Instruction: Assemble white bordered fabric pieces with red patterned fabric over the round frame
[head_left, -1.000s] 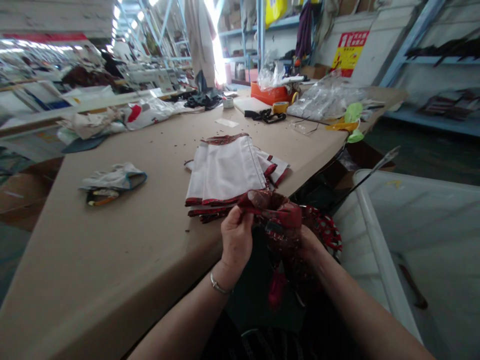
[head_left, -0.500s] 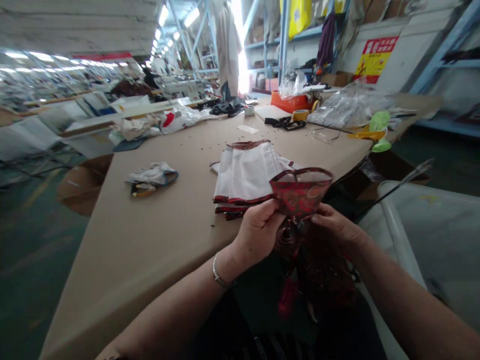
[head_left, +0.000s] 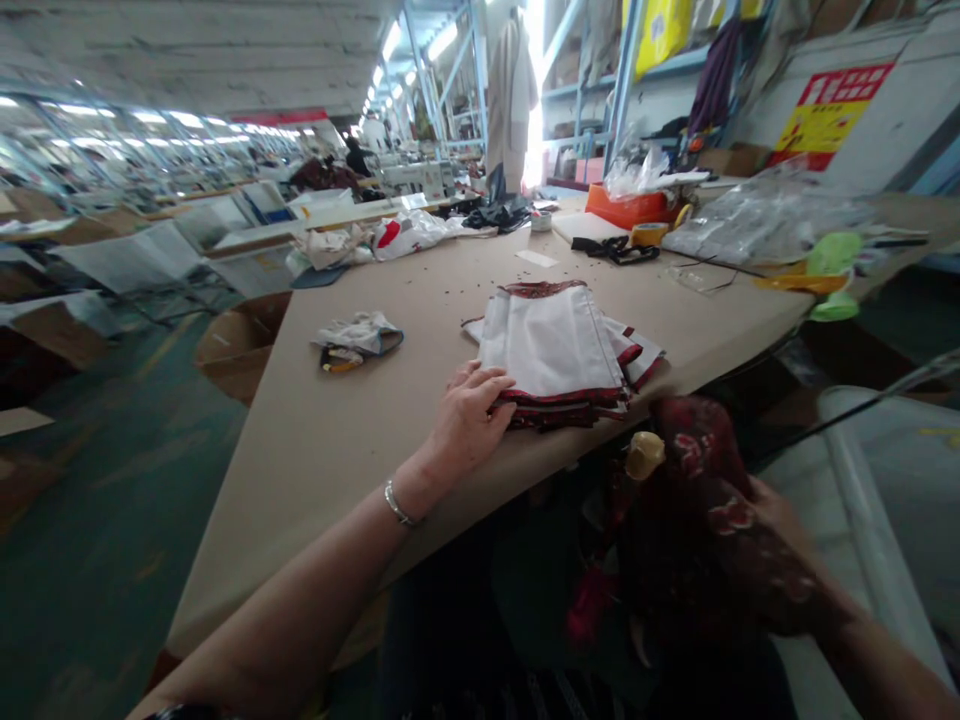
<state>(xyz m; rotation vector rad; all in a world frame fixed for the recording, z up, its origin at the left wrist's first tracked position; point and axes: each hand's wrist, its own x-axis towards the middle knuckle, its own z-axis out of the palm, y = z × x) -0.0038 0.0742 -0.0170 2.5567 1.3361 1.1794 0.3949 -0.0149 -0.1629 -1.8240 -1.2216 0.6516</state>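
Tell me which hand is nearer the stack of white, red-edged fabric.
Left. The left hand rests on the table at the near corner of the stack of white, red-edged fabric; the right hand is farther off, beyond the table edge to the stack's right, holding red patterned fabric.

Tan cutting table (head_left: 360,420), stacked white fabric pieces (head_left: 551,345), crumpled cloth bundle (head_left: 358,335)

Left hand (head_left: 472,420) rests on white fabric (head_left: 547,345) (right hand (head_left: 780,530) holds red cloth (head_left: 701,500)).
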